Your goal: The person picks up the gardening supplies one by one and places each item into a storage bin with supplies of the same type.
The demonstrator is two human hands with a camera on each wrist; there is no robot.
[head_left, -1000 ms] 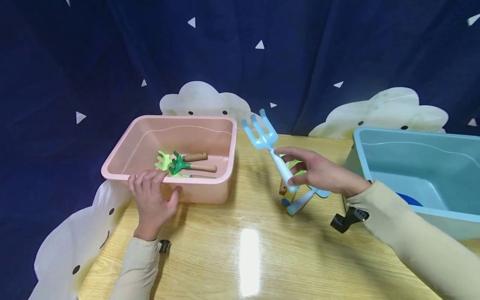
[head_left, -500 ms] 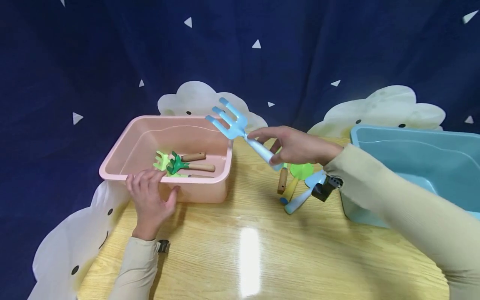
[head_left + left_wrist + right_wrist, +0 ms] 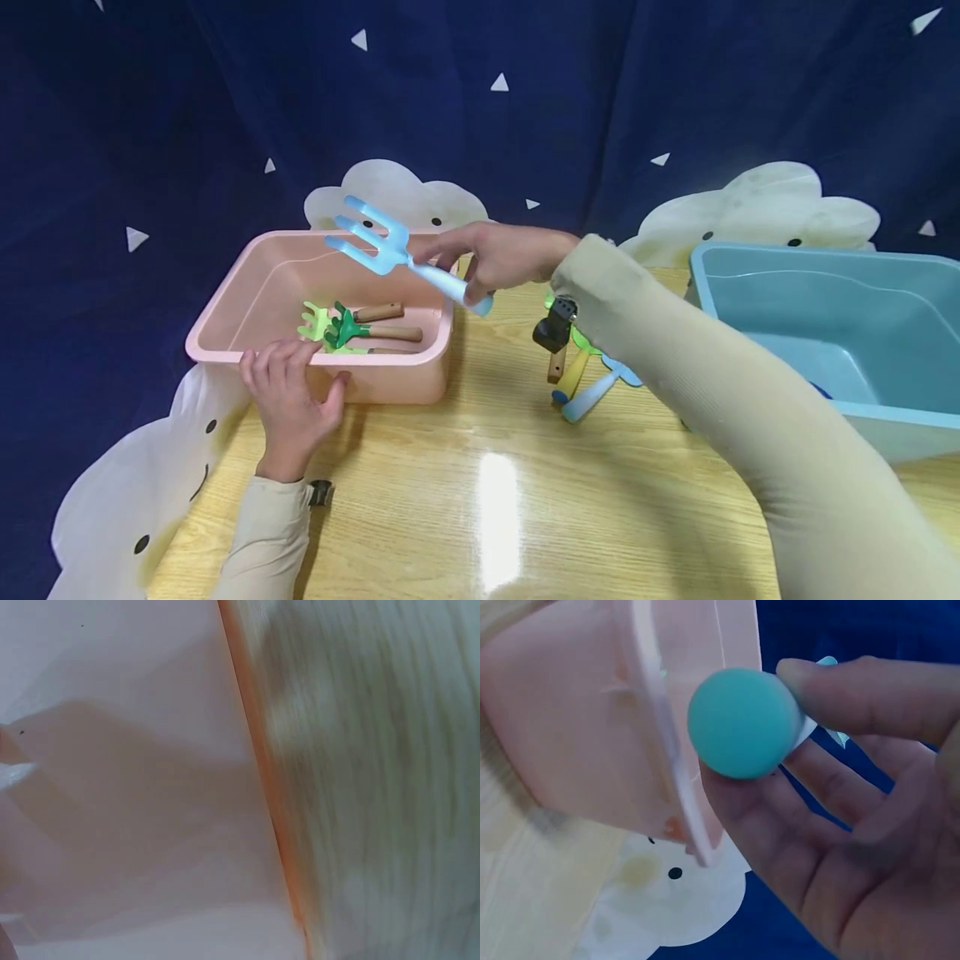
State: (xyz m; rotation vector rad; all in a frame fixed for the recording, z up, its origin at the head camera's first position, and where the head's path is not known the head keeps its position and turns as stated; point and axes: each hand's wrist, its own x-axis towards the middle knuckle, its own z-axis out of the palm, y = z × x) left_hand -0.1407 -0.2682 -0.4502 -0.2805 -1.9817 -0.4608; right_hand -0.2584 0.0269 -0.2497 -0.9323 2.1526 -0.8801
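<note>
My right hand (image 3: 502,258) pinches a light blue toy garden fork (image 3: 382,250) by its pale handle, the tines pointing left over the right part of the pink bin (image 3: 397,381). In the right wrist view the handle's round turquoise end (image 3: 742,724) shows between thumb and fingers, beside the bin's wall. My left hand (image 3: 288,404) grips the bin's front rim, fingers over the edge and thumb outside. Inside the bin lie a dark green hand rake (image 3: 347,327), a light green rake (image 3: 315,322) and other wooden-handled tools. The left wrist view shows mostly the bin's outer wall (image 3: 150,787).
Right of the pink bin, several toy tools lie on the wooden table (image 3: 420,500), among them a yellow-handled one (image 3: 573,375) and a light blue one (image 3: 592,398), partly under my right forearm. A blue bin (image 3: 765,304) stands at the right. A dark curtain (image 3: 450,108) hangs behind.
My right hand has carried the light blue fork leftward and slightly up, from above the loose tools to over the pink bin's right side. The left hand stays on the rim.
</note>
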